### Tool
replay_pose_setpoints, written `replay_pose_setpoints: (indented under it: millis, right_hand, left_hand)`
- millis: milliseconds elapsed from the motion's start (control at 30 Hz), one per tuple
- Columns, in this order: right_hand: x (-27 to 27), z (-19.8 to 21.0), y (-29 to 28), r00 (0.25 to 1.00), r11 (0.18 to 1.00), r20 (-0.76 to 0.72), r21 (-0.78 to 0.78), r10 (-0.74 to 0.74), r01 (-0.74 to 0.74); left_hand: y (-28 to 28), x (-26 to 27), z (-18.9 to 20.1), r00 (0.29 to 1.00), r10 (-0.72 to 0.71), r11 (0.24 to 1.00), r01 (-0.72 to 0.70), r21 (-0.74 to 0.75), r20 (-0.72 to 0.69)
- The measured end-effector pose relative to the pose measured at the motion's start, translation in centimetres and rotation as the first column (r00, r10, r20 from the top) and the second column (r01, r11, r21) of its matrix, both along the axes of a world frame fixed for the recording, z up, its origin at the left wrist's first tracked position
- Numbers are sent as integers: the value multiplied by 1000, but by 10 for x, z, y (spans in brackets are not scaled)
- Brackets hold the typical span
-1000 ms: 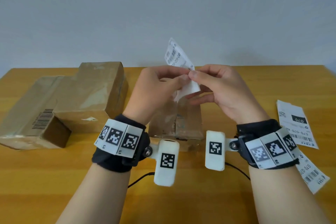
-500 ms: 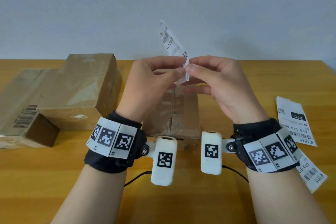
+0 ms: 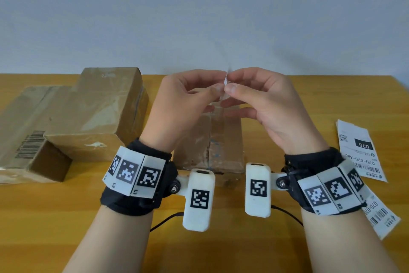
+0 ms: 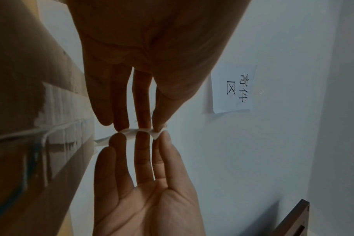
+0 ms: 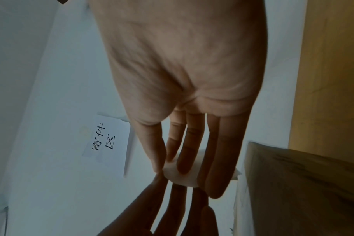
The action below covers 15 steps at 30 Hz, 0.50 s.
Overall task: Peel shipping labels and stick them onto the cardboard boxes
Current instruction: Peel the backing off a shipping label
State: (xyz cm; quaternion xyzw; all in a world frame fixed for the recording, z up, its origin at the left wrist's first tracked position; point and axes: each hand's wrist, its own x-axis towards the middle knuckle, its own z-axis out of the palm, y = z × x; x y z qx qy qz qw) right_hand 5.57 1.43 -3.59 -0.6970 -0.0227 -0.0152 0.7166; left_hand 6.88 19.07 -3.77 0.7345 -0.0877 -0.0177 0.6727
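Mid-peel: left hand [image 3: 183, 104] and right hand [image 3: 263, 104] both raised just above the middle box [image 3: 210, 140], thumb and forefinger of each pinching the same label [image 3: 225, 80] at one edge, tips nearly touching. Label edge-on to the head camera, so only a white sliver visible; wrist view shows it as a curved white patch [image 5: 184, 174] behind the right fingers [image 5: 212, 159], other fingers loosely extended. Probably splitting sticker from backing at a corner; whether the layers have parted yet cannot be told. To do it well: keep pinches close to the corner, roll one thumb to shear the layers apart, then pull backing away slowly at a low angle, keeping the adhesive side off the fingers and off itself. Thin paper, likely to curl or tear if yanked. After that, lower onto the middle box top, one edge first, smooth outward. Two more boxes [image 3: 73, 117] left of the middle box, one showing a printed barcode [image 3: 28, 144]. Spare labels [image 3: 358, 148] on the table right of the middle box, upside down to the camera: "070" in a black block, "070-070-A…" partly readable, barcodes, QR code. Wall sign [image 4: 232, 87] behind reads "寄件区". Wrist bands carry fiducial tags marked L1, L2, R1, R2.
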Motion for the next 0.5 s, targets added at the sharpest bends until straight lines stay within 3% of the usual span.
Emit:
replay_pose_setpoints:
  millis: [500]
  right_hand:
    - [0,3,-2,995,999,92,-28,-40,42]
  left_hand:
    - [1,-5,6,994,-105,990,107,94,-20]
